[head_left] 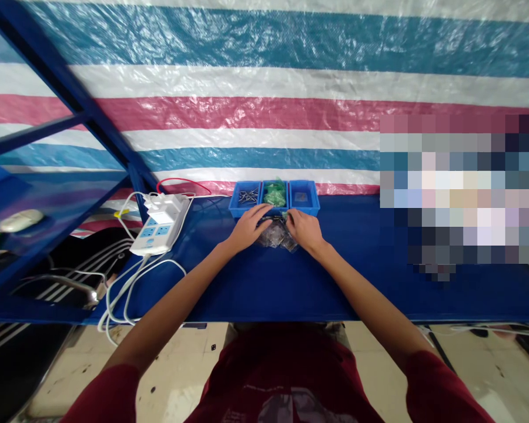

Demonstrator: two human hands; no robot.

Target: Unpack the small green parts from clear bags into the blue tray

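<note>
Three blue bins stand side by side at the back of the blue table. The left bin (234,200) holds dark metal pieces, the middle one a green plastic bag (274,195), the right one (316,202) a few small items. Small clear plastic packets (274,236) lie in front of the bins. My left hand (250,227) is at their left side, fingers bent over a thin dark item too small to name. At their right side is my right hand (305,229), its fingers curled together at the packets' edge; what they hold, if anything, is hidden.
A white power strip (152,235) with plugged-in adapters and loose white cables (130,288) lies on the left of the table (264,288). A blue metal frame (110,138) rises at the left. Striped plastic sheeting (255,111) hangs behind. The right side is partly pixelated.
</note>
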